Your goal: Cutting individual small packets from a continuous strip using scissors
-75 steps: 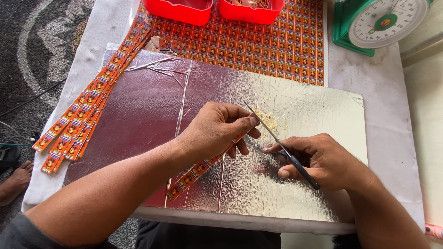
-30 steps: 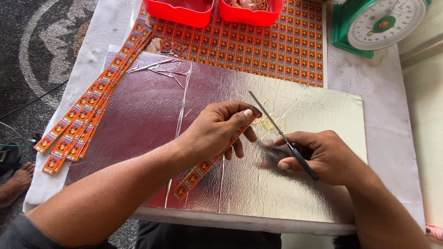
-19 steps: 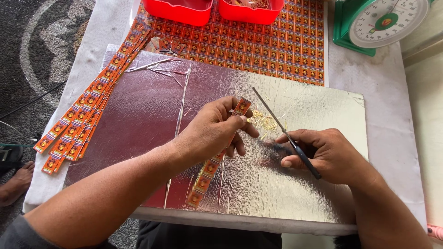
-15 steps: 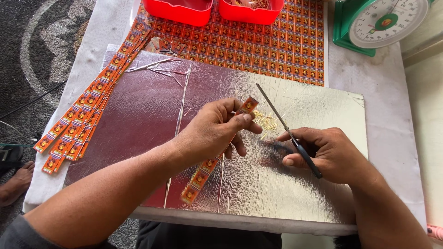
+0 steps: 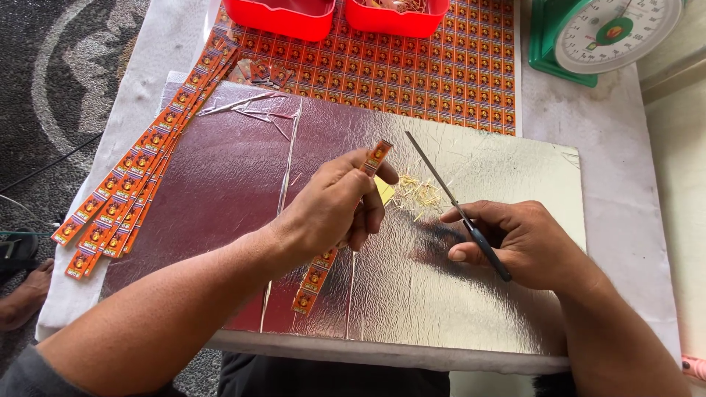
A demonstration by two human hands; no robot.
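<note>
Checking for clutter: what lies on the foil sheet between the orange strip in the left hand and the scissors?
In the head view, a small pile of thin pale trimmings lies between the strip and the scissors.

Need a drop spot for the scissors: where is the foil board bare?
Free: the silver foil board near its front edge, and its reddish part between the orange label strips and the left hand. Crowded: around the straw-coloured trimmings, by the scissors in the right hand.
</note>
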